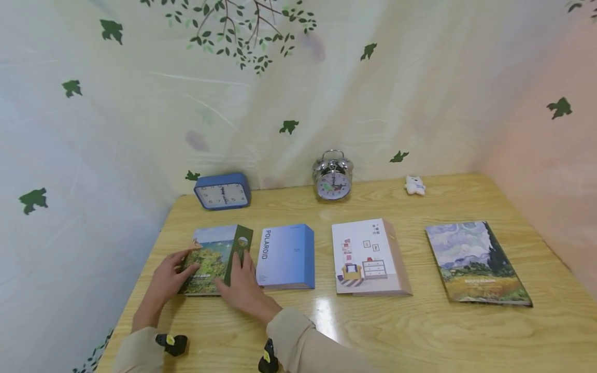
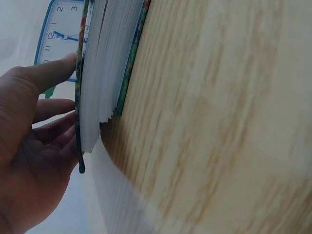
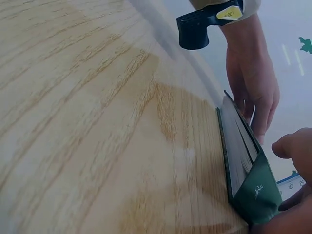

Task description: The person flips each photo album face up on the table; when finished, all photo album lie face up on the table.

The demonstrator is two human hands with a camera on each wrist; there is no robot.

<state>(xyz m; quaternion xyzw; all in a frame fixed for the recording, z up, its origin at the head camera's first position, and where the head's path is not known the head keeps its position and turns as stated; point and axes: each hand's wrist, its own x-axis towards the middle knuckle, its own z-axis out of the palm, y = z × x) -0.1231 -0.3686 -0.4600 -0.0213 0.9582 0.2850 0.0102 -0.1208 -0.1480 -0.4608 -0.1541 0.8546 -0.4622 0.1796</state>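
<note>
A thick photo album [image 1: 210,256] with a painted landscape cover and a green spine [image 3: 257,187] lies at the left of the table. My left hand [image 1: 168,277] is at its left edge, with thumb and index finger resting on the cover. In the left wrist view, the left thumb [image 2: 61,68] touches the cover from outside, above the white page edges [image 2: 105,63]. My right hand [image 1: 244,287] lies by the spine, fingers extended along it and thumb over the cover. The right wrist view shows that thumb [image 3: 292,146] raised off the cover.
Right of the album lie a blue POLAROID album [image 1: 282,259], a white illustrated one [image 1: 361,259] and a flatter painted one [image 1: 475,264]. Behind stand a blue clock [image 1: 223,194], a silver twin-bell alarm clock [image 1: 333,181] and a small white figurine [image 1: 414,185], near a fabric backdrop [image 1: 261,150].
</note>
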